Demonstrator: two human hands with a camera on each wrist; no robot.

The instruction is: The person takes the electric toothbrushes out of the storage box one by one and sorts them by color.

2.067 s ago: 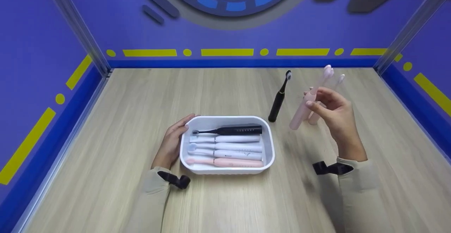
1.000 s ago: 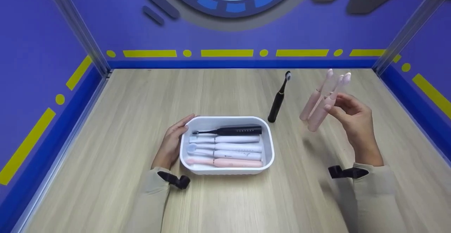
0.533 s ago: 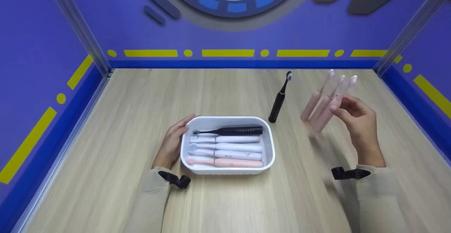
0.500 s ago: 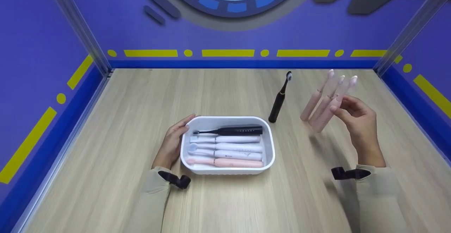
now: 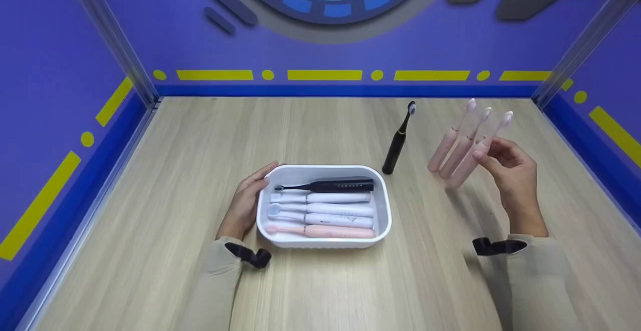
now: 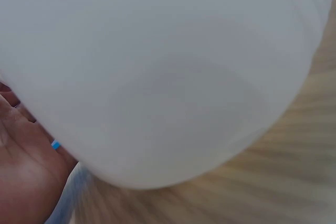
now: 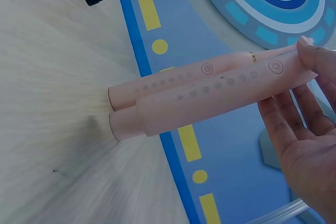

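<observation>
My right hand pinches a pink electric toothbrush near its neck between thumb and fingers. It stands nearly upright at the right end of a row with two more pink toothbrushes, a left one and a middle one. In the right wrist view, the held toothbrush overlaps one behind it. My left hand holds the left end of a white plastic bin, thumb at the rim; its fingers are partly hidden. Inside lie a black toothbrush, several white ones and a pink one.
A black electric toothbrush stands upright on the wooden table, between the bin and the pink row. Blue-purple panels with yellow marks wall in the back and both sides.
My right hand has carried the pink toothbrush rightward, past the other pink ones, and lowered it to the right end of their row. The left hand and bin stay in place.
</observation>
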